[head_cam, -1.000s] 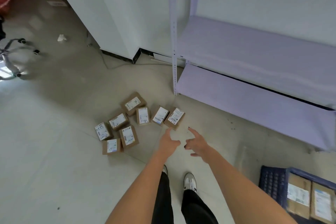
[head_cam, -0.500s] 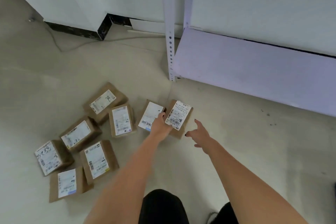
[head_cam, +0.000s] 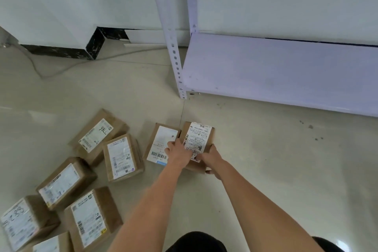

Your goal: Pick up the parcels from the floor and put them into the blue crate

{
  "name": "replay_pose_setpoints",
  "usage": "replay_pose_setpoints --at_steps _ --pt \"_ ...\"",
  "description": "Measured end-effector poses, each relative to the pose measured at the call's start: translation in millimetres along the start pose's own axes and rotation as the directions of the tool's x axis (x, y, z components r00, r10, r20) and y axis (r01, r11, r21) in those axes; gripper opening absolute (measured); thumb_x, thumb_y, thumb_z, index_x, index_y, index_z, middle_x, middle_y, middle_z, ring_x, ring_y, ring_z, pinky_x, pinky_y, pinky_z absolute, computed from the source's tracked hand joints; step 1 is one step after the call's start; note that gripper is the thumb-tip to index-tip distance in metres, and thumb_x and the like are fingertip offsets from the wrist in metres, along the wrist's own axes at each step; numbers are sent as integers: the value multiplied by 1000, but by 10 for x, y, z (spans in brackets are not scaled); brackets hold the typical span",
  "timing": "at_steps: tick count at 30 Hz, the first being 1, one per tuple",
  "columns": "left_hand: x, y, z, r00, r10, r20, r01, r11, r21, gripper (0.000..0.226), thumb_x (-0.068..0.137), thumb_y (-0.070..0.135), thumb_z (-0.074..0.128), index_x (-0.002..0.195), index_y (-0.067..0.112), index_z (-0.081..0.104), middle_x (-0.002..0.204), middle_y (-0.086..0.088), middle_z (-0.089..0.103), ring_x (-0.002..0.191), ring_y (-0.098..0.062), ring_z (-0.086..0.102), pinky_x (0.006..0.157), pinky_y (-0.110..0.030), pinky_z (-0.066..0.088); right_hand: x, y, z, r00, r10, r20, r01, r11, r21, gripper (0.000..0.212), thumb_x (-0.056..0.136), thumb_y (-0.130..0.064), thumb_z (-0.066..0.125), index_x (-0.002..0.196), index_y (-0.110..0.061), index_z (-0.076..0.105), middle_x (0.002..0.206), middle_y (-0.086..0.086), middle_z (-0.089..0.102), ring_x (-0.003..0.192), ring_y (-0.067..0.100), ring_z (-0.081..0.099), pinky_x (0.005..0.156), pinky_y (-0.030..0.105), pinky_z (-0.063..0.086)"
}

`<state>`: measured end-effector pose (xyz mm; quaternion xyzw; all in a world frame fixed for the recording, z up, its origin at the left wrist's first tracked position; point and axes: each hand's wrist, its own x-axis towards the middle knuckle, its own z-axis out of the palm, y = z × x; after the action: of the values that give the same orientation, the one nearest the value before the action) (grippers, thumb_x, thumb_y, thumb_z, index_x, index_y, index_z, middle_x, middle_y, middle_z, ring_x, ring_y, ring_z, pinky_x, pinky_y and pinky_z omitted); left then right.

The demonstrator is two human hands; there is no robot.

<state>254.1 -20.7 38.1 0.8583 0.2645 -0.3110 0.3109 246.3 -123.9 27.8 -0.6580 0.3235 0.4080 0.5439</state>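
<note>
Several small brown cardboard parcels with white labels lie on the floor. The rightmost parcel (head_cam: pixel 198 137) sits near the foot of the shelf post. My left hand (head_cam: pixel 177 153) grips its left side, between it and the neighbouring parcel (head_cam: pixel 161 143). My right hand (head_cam: pixel 210 158) grips its near right corner, thumb on the label. More parcels lie to the left: one marked "98L" (head_cam: pixel 97 135), one beside it (head_cam: pixel 121 157), and others toward the bottom left (head_cam: pixel 61 184) (head_cam: pixel 90 219) (head_cam: pixel 18 223). The blue crate is out of view.
A pale purple metal shelf (head_cam: pixel 286 71) with a perforated post (head_cam: pixel 176 57) stands just behind the held parcel. A white wall with a dark skirting (head_cam: pixel 90 47) and a grey cable (head_cam: pixel 61 71) lie at the back left. Bare floor spreads to the right.
I have bent lower and the view has closed in on the parcels. Both hands have reached forward and closed around the rightmost parcel; the right hand was apart from it before.
</note>
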Motion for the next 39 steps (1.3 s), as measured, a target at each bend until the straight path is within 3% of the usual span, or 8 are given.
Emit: replay_pose_setpoints --at_steps 9,12,17,20,24,30,34,39 --pt "-1736 616 -785 996 -20 83 49 928 -369 56 85 -3 54 134 10 30 125 -10 54 106 -22 52 86 -32 44 -1956 -472 -505 994 -61 -94 49 991 -123 81 79 -13 61 148 -21 18 139 7 48 124 30 47 93 38 45" --pt "-2585 941 -1099 993 4 122 44 922 -384 61 83 -1 56 134 12 26 125 -9 54 113 -25 52 99 -39 43 -2939 -630 -788 990 -68 -126 57 995 -87 86 81 -10 58 151 -27 11 139 5 45 119 26 48 84 34 43" --pt "-3882 1589 -1494 982 75 174 -7 931 -364 44 86 -2 54 116 15 26 107 -3 47 96 -19 45 84 -29 36 -4359 -742 -1319 970 -114 -216 117 993 0 85 81 -7 57 150 -32 14 141 2 45 109 21 47 72 25 43" --pt "-4484 1872 -1507 966 143 214 -71 947 -313 55 87 0 54 127 19 22 120 -9 55 97 -23 51 83 -30 38 -5026 -691 -1627 956 -106 -275 140 984 108 82 82 -5 56 150 -31 17 132 0 47 113 23 47 87 33 46" --pt "-5253 2146 -1241 931 253 264 -187 950 -249 80 88 6 57 149 23 8 135 -6 53 121 -28 51 98 -35 39 -5743 -390 -2109 948 -94 -304 149 975 165 82 80 -7 55 149 -32 18 132 0 50 116 24 50 83 31 41" --pt "-6432 2453 -352 915 319 245 -258 933 -251 73 88 14 58 145 33 17 130 -11 48 110 -23 51 96 -36 42 -6640 445 -3084 944 -84 -318 161 961 224 70 82 -7 53 143 -29 28 134 2 53 110 22 47 87 38 39" --pt "-7208 2713 403 910 331 250 -264 927 -266 69 91 12 54 146 32 17 131 -12 36 98 -17 41 87 -27 36 -7070 1138 -3793 947 -40 -319 128 957 260 79 77 -15 59 146 -31 23 139 -1 45 128 29 41 105 48 37" --pt "-7945 3111 1214 883 389 263 -322 909 -265 70 91 7 55 148 24 18 138 -13 38 123 -27 44 102 -34 37 -7563 1809 -4688 930 -51 -363 150 956 251 73 81 -4 55 145 -27 27 132 4 49 117 24 44 100 43 39"
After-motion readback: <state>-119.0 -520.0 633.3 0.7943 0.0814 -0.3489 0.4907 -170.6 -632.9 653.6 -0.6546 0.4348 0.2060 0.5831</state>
